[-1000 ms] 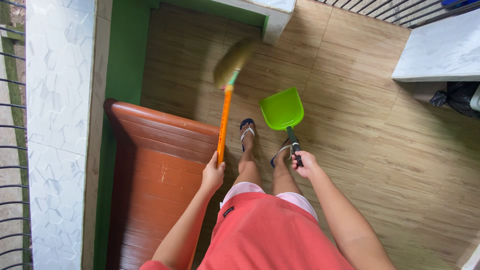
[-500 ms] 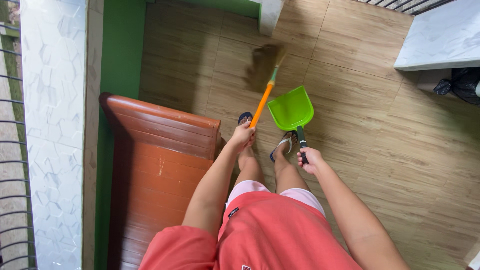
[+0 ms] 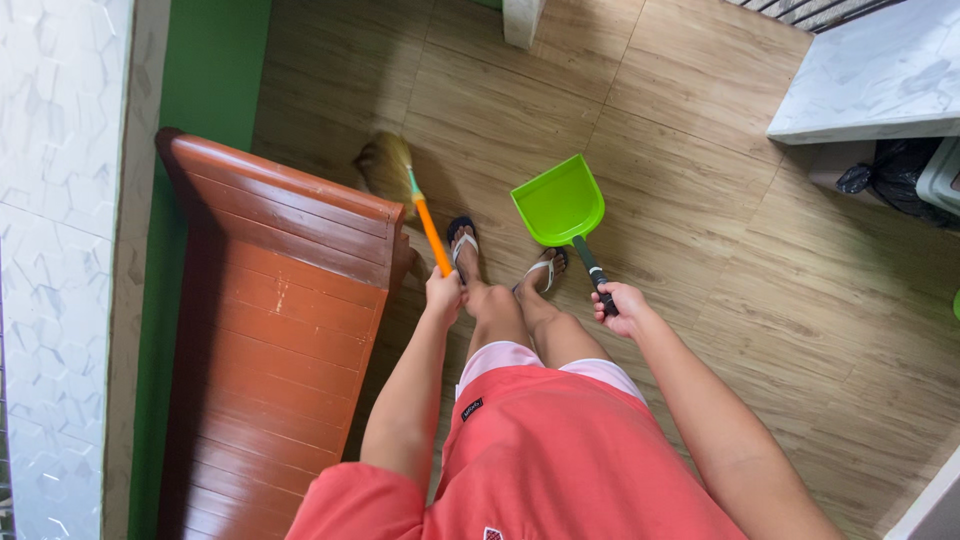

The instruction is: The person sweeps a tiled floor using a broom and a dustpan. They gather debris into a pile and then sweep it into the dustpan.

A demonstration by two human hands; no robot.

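**Broom and dustpan beside the wooden bench**

While the left hand (image 3: pixel 443 293) is clenched around the orange handle of the broom (image 3: pixel 418 207), the right hand (image 3: pixel 617 302) grips the dark handle of the green dustpan (image 3: pixel 560 203). The broom's straw head sits at the far corner of the wooden bench (image 3: pixel 280 330), just beside its top edge, touching or nearly touching the floor there. The dustpan hangs well to the right of the bench, past the person's two sandalled feet (image 3: pixel 461 240), with its scoop pointing away from the body.

The bench runs along a green wall (image 3: pixel 205 80), leaving only a narrow strip between its end and the feet. To the right of the bench the wood-look tiled floor (image 3: pixel 720 260) lies broad and open.

Farther from the bench, a white marble-patterned ledge (image 3: pixel 870 80) closes the far right side, with a black bag (image 3: pixel 880 185) tucked beneath it. A white post (image 3: pixel 522 20) stands at the floor's far edge, beyond the bench's end.
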